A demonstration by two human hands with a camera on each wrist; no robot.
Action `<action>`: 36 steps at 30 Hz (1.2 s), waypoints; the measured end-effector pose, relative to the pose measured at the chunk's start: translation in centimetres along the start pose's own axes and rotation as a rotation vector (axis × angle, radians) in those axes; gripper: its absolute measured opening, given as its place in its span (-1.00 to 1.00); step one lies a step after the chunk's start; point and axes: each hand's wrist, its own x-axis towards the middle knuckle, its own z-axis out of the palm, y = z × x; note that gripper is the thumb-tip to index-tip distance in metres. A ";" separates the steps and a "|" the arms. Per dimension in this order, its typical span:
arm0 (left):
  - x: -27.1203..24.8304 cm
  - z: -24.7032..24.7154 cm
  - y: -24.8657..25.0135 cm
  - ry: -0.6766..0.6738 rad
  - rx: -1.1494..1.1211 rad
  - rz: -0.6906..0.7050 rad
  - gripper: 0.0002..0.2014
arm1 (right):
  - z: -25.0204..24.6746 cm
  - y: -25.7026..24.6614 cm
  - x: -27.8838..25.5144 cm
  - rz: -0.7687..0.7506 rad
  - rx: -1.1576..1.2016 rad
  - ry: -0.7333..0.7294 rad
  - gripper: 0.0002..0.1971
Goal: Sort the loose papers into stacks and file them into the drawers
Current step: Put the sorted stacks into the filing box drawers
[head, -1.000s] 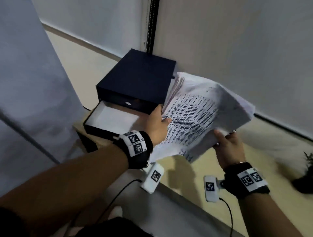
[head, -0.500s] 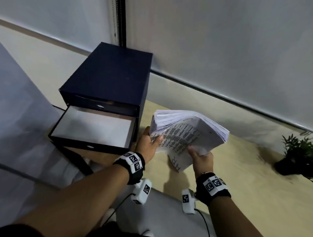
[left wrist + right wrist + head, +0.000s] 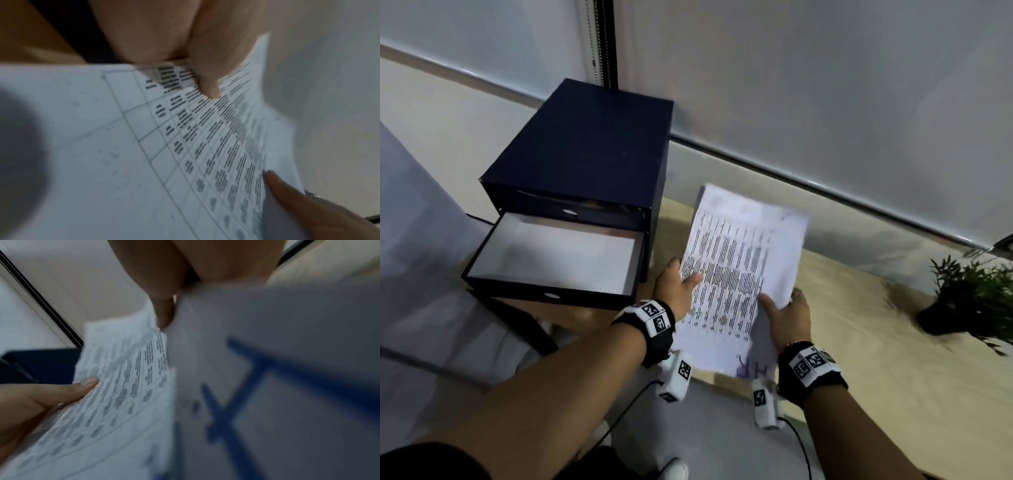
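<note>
beside the dark drawer unit [image 3: 585, 150], over the wooden desk [image 3: 859, 325], i hold the stack of papers [image 3: 739, 260] in both hands. my left hand [image 3: 676, 291] grips its left edge, thumb laid across the printed table on top and fingers under; the left wrist view shows that thumb pressing the sheet. my right hand [image 3: 787, 318] pinches the near right corner, thumb on top, beside a sheet with blue handwriting at the bottom. the sheets look fanned and uneven at the far end, not squared. the lower drawer [image 3: 551, 260] stands pulled out just to the left, with what looks like a white sheet or lining inside.

to do this well, i judge i should first even up the edges so nothing slips loose, keep both thumbs firm, then swing the stack left and lower it flat, lined up with the drawer walls. the risk is loose sheets catching the rim or sliding out.
</note>
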 end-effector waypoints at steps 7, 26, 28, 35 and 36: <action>-1.7 0.2 -5.6 -0.344 0.431 -0.345 -0.34 | 5.0 9.3 -1.7 0.219 -0.264 -0.344 -0.67; -10.1 -16.1 3.4 0.155 -0.275 0.130 -0.75 | 0.8 -9.9 -9.0 -0.028 0.764 -0.471 -0.65; -11.9 -18.1 2.2 0.211 -0.350 0.117 -0.78 | 1.9 -10.8 -11.0 -0.028 0.739 -0.567 -0.68; -18.6 -22.9 -1.7 0.402 -0.499 -0.016 -0.76 | 6.0 -12.5 -16.2 0.100 0.638 -0.807 -0.79; -19.2 -23.2 -2.0 0.422 -0.521 -0.064 -0.78 | 6.3 -12.8 -16.7 0.132 0.601 -0.835 -0.79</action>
